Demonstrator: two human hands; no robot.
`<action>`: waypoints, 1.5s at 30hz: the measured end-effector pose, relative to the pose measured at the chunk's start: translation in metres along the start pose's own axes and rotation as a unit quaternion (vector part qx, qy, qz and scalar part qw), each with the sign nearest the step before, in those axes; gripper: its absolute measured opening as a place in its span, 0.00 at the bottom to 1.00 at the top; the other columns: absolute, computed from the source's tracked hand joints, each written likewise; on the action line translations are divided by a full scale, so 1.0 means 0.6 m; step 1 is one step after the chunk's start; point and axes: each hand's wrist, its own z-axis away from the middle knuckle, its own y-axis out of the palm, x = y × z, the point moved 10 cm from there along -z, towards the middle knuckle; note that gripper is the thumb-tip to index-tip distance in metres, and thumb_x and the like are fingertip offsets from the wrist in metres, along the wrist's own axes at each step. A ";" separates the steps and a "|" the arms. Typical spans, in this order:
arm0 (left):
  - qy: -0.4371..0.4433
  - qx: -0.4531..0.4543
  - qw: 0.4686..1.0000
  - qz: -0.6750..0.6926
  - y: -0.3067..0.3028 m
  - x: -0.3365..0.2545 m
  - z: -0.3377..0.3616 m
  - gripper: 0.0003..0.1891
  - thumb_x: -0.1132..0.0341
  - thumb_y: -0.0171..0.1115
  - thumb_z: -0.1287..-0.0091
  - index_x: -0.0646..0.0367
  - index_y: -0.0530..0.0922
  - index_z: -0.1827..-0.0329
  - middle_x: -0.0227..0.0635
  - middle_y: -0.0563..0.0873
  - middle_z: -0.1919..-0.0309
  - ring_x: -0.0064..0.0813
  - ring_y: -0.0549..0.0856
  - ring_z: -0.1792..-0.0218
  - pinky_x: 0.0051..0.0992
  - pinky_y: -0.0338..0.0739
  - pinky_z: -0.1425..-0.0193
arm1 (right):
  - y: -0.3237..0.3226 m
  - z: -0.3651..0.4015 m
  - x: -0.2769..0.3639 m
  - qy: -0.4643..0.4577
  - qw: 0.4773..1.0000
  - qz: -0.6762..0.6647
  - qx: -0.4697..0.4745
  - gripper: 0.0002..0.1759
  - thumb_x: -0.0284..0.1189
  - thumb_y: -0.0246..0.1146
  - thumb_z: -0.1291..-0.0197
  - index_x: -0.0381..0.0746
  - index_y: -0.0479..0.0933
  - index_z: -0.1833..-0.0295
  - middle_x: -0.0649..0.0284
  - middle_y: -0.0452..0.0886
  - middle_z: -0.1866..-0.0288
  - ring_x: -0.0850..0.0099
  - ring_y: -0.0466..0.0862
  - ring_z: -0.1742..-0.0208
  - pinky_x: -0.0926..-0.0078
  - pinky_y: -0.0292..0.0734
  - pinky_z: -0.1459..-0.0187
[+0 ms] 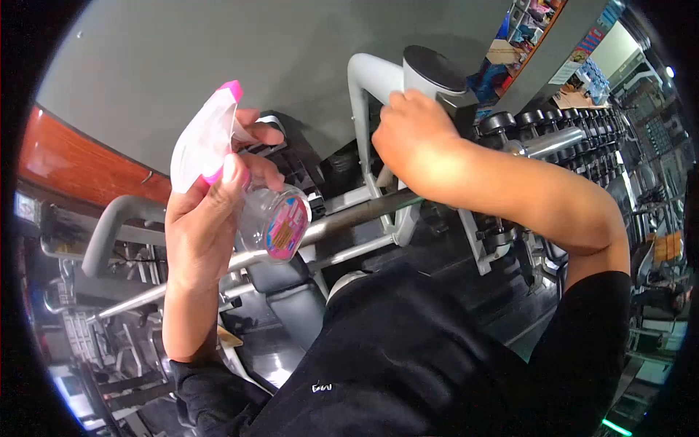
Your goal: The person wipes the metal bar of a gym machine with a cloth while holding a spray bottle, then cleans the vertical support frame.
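Observation:
My left hand (207,218) is wrapped round the neck of a clear spray bottle (251,218). The bottle has a white trigger head, a pink nozzle and a pink label, and it is tilted with its base toward the lower right. My right hand (415,131) is closed, its knuckles up, against the light grey post of a gym machine (378,76). A round black cap (435,69) tops the post just behind that hand. My own wrist and knuckles hide what the right fingers hold, if anything.
A metal barbell (349,222) crosses below my hands, with a padded bench (291,284) under it. Dumbbells (531,120) fill a rack at the right. A grey wall (291,44) stands ahead, and shelves (520,44) with goods are at the upper right.

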 end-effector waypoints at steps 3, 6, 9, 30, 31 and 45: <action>0.005 -0.023 0.999 -0.024 0.031 -0.005 0.032 0.29 0.60 0.58 0.20 0.71 0.67 0.24 0.49 0.80 0.39 0.33 0.82 0.55 0.35 0.76 0.42 | -0.074 0.041 -0.043 -0.002 0.995 0.021 -0.094 0.09 0.34 0.73 0.46 0.46 0.91 0.59 0.66 0.89 0.56 0.67 0.80 0.45 0.68 0.67 0.42; 0.009 -0.042 0.998 -0.045 0.056 -0.006 0.061 0.31 0.57 0.58 0.21 0.73 0.67 0.24 0.51 0.79 0.39 0.34 0.81 0.56 0.36 0.76 0.43 | -0.091 0.051 -0.067 0.006 0.980 0.006 -0.201 0.04 0.32 0.71 0.46 0.48 0.90 0.65 0.67 0.89 0.61 0.67 0.79 0.47 0.69 0.67 0.44; 0.001 -0.062 0.998 -0.025 0.078 0.001 0.094 0.31 0.58 0.60 0.22 0.71 0.68 0.25 0.50 0.80 0.40 0.33 0.83 0.56 0.36 0.76 0.43 | -0.058 0.040 -0.033 0.007 0.977 0.048 -0.205 0.06 0.32 0.68 0.41 0.48 0.91 0.65 0.67 0.89 0.63 0.68 0.79 0.47 0.68 0.66 0.43; -0.025 -0.017 0.998 0.058 0.019 0.091 0.251 0.37 0.64 0.61 0.22 0.62 0.56 0.14 0.45 0.78 0.36 0.30 0.83 0.53 0.33 0.77 0.40 | -0.098 0.108 -0.204 0.155 0.925 -0.199 -0.286 0.16 0.23 0.68 0.41 0.47 0.88 0.47 0.52 0.87 0.54 0.49 0.86 0.47 0.52 0.80 0.42; -0.027 -0.014 0.998 0.062 0.017 0.097 0.252 0.37 0.65 0.61 0.22 0.62 0.56 0.14 0.45 0.78 0.36 0.29 0.83 0.53 0.33 0.77 0.39 | -0.090 0.087 -0.211 0.148 0.922 -0.212 -0.287 0.16 0.23 0.67 0.40 0.48 0.89 0.47 0.51 0.88 0.53 0.48 0.86 0.47 0.52 0.81 0.42; -0.058 0.018 0.988 0.139 0.002 0.170 0.260 0.35 0.66 0.61 0.22 0.59 0.59 0.14 0.42 0.75 0.33 0.30 0.83 0.50 0.34 0.78 0.39 | -0.059 0.060 -0.222 0.203 0.939 -0.209 -0.180 0.19 0.33 0.69 0.31 0.45 0.84 0.37 0.45 0.87 0.47 0.45 0.85 0.42 0.55 0.79 0.39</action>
